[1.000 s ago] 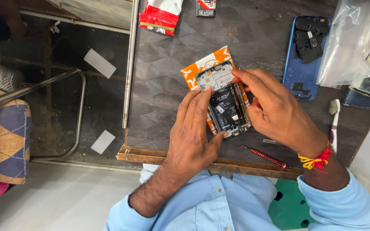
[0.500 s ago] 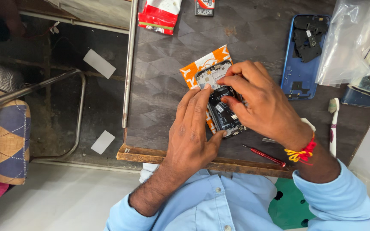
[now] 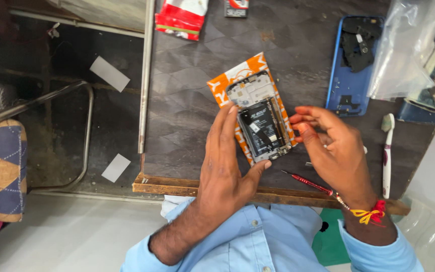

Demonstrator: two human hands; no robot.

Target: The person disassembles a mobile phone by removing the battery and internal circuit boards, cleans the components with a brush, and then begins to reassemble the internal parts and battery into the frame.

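Note:
An opened phone [image 3: 260, 121] with its black battery and silver frame showing lies on an orange and white packet [image 3: 250, 68] on the dark table [image 3: 187, 100]. My left hand [image 3: 225, 168] rests flat beside it, fingertips on the phone's left edge and thumb at its lower corner. Just right of the phone hovers my right hand [image 3: 331, 148], fingertips pinched together and clear of it; whether something tiny sits between them cannot be told.
A blue phone back cover [image 3: 351, 75] holding black parts lies at the right rear, a clear plastic bag [image 3: 404, 50] beside it. A red screwdriver [image 3: 305, 184] and a white toothbrush [image 3: 387, 151] lie near the front edge. A red packet [image 3: 182, 17] sits at the back.
My right hand has lifted off the phone's upper part and drawn back to the right. The left hand has stayed on the phone's left edge.

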